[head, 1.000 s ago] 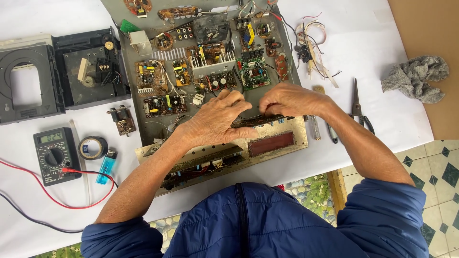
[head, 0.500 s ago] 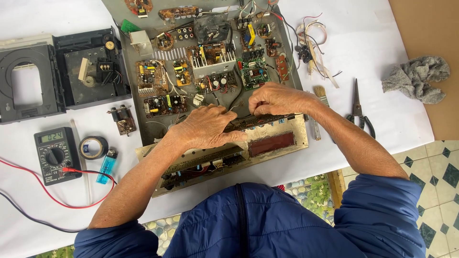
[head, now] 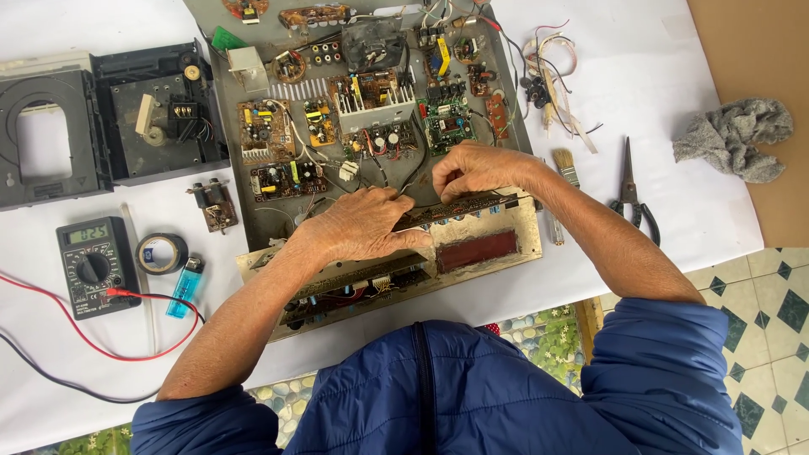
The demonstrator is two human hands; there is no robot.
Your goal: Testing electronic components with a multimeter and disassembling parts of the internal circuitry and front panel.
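An opened grey electronics chassis (head: 244,181) full of circuit boards lies on the white table. Its beige front panel (head: 506,257) with a dark red display window is folded toward me. My left hand (head: 358,226) lies flat on a long narrow dark circuit strip (head: 472,205) along the panel's top edge and presses it down. My right hand (head: 476,168) pinches the same strip from above with its fingertips, near several dark wires. Both forearms come out of blue jacket sleeves.
At left stand a black disc drive tray (head: 50,139), a multimeter (head: 94,265) with red and black leads, a tape roll (head: 162,251) and a blue lighter (head: 185,286). At right lie a brush (head: 566,167), scissors (head: 630,190), loose wires (head: 552,76) and a grey rag (head: 731,135).
Both hands have slid slightly to the left along the strip. My right hand has lifted from a flat rest to a fingertip pinch.
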